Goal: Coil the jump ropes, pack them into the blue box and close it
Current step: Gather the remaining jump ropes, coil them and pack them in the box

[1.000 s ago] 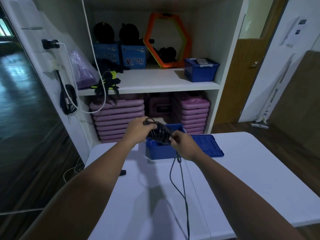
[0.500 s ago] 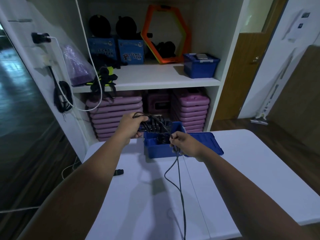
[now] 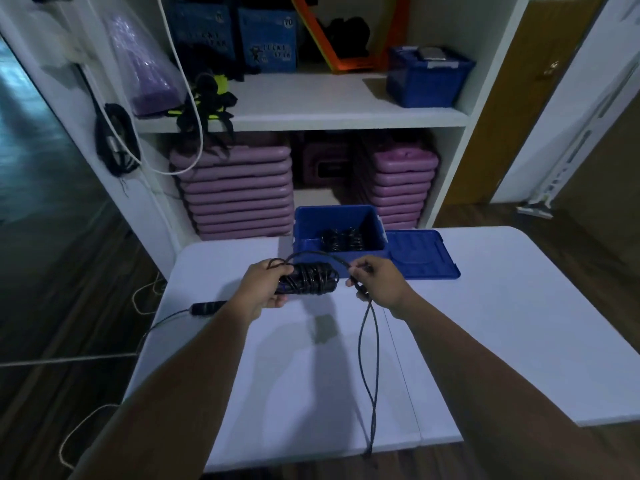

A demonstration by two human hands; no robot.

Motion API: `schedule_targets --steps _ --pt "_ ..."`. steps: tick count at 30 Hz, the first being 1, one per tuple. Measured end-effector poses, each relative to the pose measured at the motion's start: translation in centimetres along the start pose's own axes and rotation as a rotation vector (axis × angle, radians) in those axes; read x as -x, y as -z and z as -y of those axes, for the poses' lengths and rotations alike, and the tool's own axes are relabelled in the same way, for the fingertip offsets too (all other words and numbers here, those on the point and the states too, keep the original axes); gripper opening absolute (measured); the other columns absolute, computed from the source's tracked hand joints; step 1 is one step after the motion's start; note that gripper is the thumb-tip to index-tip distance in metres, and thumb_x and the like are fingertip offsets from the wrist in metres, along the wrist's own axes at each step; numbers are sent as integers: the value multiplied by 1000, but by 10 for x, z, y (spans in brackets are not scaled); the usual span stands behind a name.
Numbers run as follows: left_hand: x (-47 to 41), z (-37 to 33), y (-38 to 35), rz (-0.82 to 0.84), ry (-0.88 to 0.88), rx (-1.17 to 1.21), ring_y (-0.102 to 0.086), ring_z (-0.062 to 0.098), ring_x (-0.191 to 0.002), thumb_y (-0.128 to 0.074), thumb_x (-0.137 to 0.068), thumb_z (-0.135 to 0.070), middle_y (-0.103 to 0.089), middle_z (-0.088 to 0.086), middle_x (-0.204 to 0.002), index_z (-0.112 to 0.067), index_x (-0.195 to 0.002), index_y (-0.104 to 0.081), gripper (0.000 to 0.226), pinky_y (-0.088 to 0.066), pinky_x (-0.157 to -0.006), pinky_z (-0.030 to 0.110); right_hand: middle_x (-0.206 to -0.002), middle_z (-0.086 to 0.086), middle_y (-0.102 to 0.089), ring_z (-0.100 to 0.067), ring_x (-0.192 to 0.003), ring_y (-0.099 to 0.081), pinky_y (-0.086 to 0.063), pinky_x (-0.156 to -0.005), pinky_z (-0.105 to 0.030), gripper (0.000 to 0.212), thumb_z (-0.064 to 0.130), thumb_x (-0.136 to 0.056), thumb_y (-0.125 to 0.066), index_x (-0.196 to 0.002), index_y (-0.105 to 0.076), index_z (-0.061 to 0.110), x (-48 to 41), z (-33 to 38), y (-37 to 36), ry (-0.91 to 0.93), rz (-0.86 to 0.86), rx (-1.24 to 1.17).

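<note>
Jump rope bundle (image 3: 311, 282) now drawn back from over blue box (image 3: 332, 214), box at 12 o'clock. Left hand (image 3: 265, 287) grips bundle; right hand (image 3: 379, 287) pinches loose tail (image 3: 362, 341), hanging toward 6. Coiling unfinished.

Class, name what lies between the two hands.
Head view: the coiled jump rope, gripped by the left hand, a strand running to the right hand.
</note>
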State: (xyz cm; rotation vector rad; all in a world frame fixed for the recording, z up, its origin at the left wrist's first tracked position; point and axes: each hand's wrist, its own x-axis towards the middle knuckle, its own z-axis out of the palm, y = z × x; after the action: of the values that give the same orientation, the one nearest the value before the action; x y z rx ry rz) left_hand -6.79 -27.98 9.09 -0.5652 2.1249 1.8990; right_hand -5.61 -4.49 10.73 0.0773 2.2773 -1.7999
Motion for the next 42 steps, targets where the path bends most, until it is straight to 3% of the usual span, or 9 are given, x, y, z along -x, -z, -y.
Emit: schedule_targets --steps 4,10,16,20,22,25,30,36,42 --pt "-8 38 -4 -16 90 22 -56 24 -51 -67 -91 -22 -67 14 -79 -12 -103 -68 15 -54 -50 26 -81 -11 -69 -16 -53 -46 -43 -53 -27 16 15 -98 -58 -110 -58 4 -5 -23 -5 -100 5 -38" --pt "-22 83 -16 -33 183 87 -57 21 -57 -63 -95 -19 -66 12 -89 -16 -102 -61 8 -53 -45 22 -83 -10 -72 -17 -56 -50 -44 -54 -27 20 12 -92 -64 -110 -58 7 -12 -59 -12 -213 26 -85" --pt "-39 122 -22 -55 259 59 -58 22 -54 -59 -96 -21 -68 18 -97 -7 -115 -59 23 -51 -45 24 -79 -15 -67 -16 -53 -56 -46 -50 -24 24 8 -86 -72 -109 -64 2 -21 -86 -22 -243 17 -147" --pt "-39 130 -25 -71 214 84 -49 19 -48 -61 -95 -16 -64 15 -83 -8 -97 -64 8 -43 -48 25 -74 -7 -63 -15 -55 -57 -49 -54 -24 28 6 -85 -74 -110 -64 2 -27 -98 -24 -277 24 -217" --pt "-41 131 -24 -73 151 99 -43 17 -44 -68 -90 -13 -60 17 -76 -1 -94 -67 12 -36 -48 26 -74 -7 -63 -14 -55 -56 -48 -52 -23 25 5 -86 -73 -109 -64 2 -28 -101 -22 -296 19 -274" --pt "-42 131 -21 -66 85 39 -43 14 -44 -76 -84 -11 -62 15 -73 5 -100 -66 25 -38 -45 23 -78 -10 -61 -15 -55 -53 -47 -53 -23 16 4 -88 -70 -104 -67 3 -29 -103 -15 -313 7 -329" --pt "-46 136 -14 -71 163 -41 -53 17 -56 -84 -76 -14 -69 5 -93 -11 -114 -65 43 -50 -51 25 -81 -11 -61 -14 -56 -51 -39 -58 -26 4 6 -89 -69 -92 -70 9 -27 -107 -11 -335 -12 -339" --pt "-43 137 -12 -77 247 -20 -51 20 -67 -80 -83 -19 -61 11 -122 -13 -145 -29 80 -48 -60 28 -84 -9 -64 -14 -57 -53 -40 -54 -23 6 6 -89 -69 -94 -69 8 -26 -107 -14 -341 4 -353" --pt "-38 130 -8 -39 224 -147 -49 22 -71 -69 -91 -19 -53 9 -117 -8 -143 -37 62 -43 -59 27 -80 -6 -64 -12 -55 -52 -41 -47 -18 6 6 -89 -69 -95 -69 9 -23 -104 -19 -349 8 -388"
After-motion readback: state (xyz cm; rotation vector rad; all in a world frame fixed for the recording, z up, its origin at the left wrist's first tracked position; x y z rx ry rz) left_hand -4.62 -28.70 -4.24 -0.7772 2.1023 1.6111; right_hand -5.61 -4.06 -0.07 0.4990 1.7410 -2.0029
